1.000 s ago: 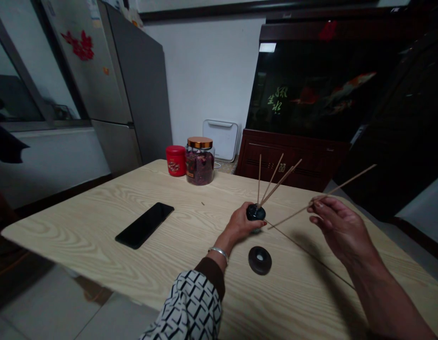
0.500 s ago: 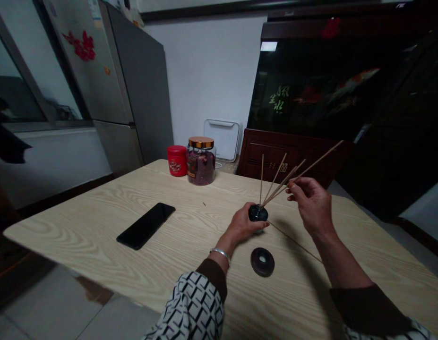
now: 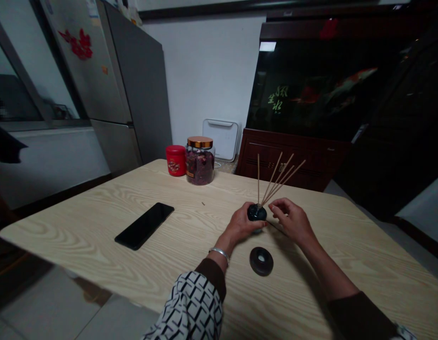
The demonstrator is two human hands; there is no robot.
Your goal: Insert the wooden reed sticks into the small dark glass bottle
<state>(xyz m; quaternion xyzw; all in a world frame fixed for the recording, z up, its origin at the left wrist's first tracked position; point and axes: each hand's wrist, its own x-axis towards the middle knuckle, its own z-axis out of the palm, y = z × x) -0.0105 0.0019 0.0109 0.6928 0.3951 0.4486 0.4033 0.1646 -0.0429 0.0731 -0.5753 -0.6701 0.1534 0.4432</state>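
My left hand (image 3: 240, 225) is wrapped round a small dark bottle (image 3: 256, 212) that stands on the light wooden table (image 3: 190, 264). Several thin reed sticks (image 3: 277, 182) fan up and to the right out of the bottle's neck. Just right of the bottle, my right hand (image 3: 292, 221) is low over the table. Its fingers are bent and close together, and its fingertips are near the foot of the sticks. Whatever lies under them is hidden. A dark round cap (image 3: 261, 261) with a pale centre lies on the table in front of the bottle.
A black phone (image 3: 144, 225) lies flat on the left half of the table. A glass jar with a copper lid (image 3: 199, 160) and a red tin (image 3: 175, 160) stand at the far edge. A fridge, a white box and a dark fish tank on a cabinet stand behind.
My right hand carried a loose stick to the bottle, left it among the others, and has dropped to the table beside the bottle. The stick that lay on the table is now hidden.
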